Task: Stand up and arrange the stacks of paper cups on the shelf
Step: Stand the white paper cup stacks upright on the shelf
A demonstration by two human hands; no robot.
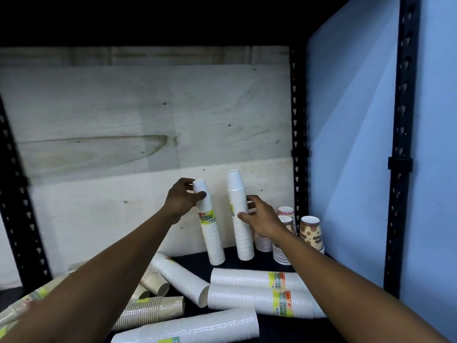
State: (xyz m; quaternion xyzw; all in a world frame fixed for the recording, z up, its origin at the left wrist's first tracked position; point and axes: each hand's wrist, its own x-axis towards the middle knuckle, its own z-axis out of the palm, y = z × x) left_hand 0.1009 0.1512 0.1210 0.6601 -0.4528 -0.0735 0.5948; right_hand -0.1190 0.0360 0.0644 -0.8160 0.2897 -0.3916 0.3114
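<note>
Two tall white cup stacks stand upside down near the back of the dark shelf [267,264]. My left hand [181,200] grips the top of the left stack [212,238], which leans slightly left and carries a green-yellow label. My right hand [259,217] wraps the middle of the taller right stack [241,233]. Several white stacks lie on their sides in front, among them a labelled one [257,278], another below it [262,302] and one at the front edge [195,329]. A short white stack [181,278] lies diagonally behind my left forearm.
Patterned cup stacks [310,232] stand in the back right corner. Beige cup stacks [150,310] lie toppled at the lower left. Black perforated posts [298,144] frame the shelf, a pale wooden back panel [148,115] closes it, and a blue wall [351,144] is on the right.
</note>
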